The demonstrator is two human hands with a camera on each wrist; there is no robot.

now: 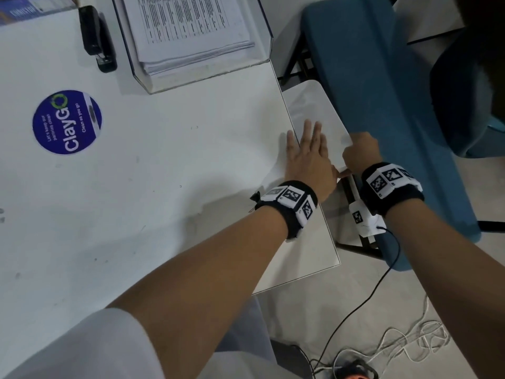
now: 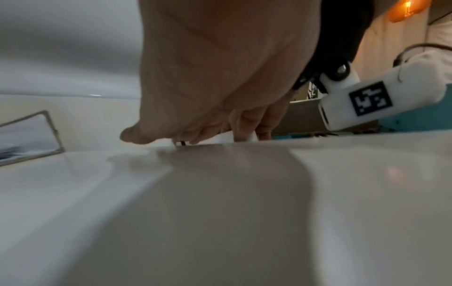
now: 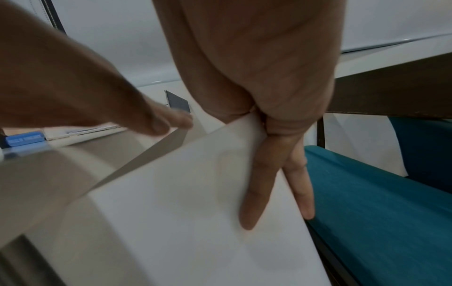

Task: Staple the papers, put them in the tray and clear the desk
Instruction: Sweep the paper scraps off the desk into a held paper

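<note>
- One blank white sheet of paper [image 1: 314,110] hangs over the right edge of the surface [image 1: 164,173], most of it past the edge above the gap beside a blue bench [image 1: 382,105].
- Its long axis runs from the near edge by the wrists away toward the tray, slightly angled to the right; the far end is rounded by a curl.
- The left hand [image 1: 308,157] lies flat with straight, spread fingers, palm down across the surface edge and the sheet's left part.
- The right hand [image 1: 359,153] grips the sheet's right edge; the right wrist view shows the thumb side above and two long fingers [image 3: 257,183] stretched beneath or along the paper.
- Further off, a clear tray [image 1: 262,61] holds a stack of printed papers [image 1: 188,28], its long side running away from the viewer.
- Left of the tray lies a black stapler [image 1: 97,36], lengthwise in the same direction.
- A round blue ClayGo sticker [image 1: 67,122] sits on the surface well to the left.
- Cables [image 1: 396,346] trail on the floor below.
</note>
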